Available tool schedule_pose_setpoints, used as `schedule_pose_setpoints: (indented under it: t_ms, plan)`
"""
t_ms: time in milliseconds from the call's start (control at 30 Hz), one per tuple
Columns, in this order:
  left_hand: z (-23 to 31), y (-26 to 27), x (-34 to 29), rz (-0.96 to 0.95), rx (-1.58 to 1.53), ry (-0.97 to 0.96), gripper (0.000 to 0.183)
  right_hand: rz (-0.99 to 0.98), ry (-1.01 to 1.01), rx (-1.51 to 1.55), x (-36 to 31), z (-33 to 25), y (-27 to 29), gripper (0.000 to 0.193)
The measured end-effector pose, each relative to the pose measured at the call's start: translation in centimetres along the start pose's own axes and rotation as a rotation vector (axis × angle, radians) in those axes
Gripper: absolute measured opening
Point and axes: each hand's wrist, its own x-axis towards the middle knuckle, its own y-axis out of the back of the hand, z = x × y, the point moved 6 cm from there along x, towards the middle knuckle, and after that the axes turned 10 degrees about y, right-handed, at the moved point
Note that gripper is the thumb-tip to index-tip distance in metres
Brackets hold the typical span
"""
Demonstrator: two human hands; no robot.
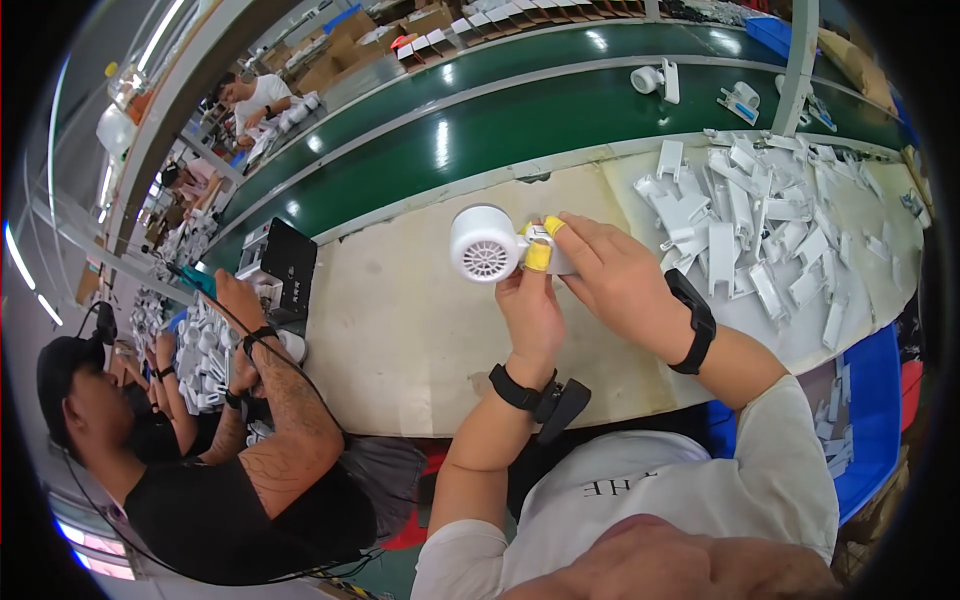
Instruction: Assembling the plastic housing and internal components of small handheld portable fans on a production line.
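In front of me is a white cylindrical lamp housing point(487, 246) with a round slotted vent facing me; it looks like a track light. My left hand point(533, 312) pinches its side joint from below, with yellow tape round a fingertip. From the right, my right hand point(612, 262) closes on the white bracket point(562, 264) attached beside the joint; yellow tape wraps a finger here too. My fingers partly hide the bracket and the joint. The lamp housing is held above the beige worktable point(400, 330).
At the right lies a heap of white plastic channel pieces point(740, 210), with a blue bin point(868, 425) below. Past the table runs a green conveyor belt point(400, 150) carrying a few white lamps point(655, 80). On the left, a co-worker point(250, 450) holds a teal screwdriver near a black box point(285, 270).
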Motion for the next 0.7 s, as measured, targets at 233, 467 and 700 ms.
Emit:
schedule_pose_setpoints:
  t_ms: [233,467,700]
  plan:
    - [3.0,-0.1,-0.6,-0.207,-0.167,-0.067,0.031,0.09,-0.088,0.334,-1.3,3.0,1.4,0.048]
    - [3.2,-0.4,-1.1,-0.207,-0.083,-0.057,0.033,-0.085,-0.495,1.178,-2.7,3.0,-1.5,0.034]
    - [4.3,-1.5,-2.0,-0.234,-0.082,-0.086,0.03,-0.157,-0.264,0.737,-2.4,1.6,1.1,0.032]
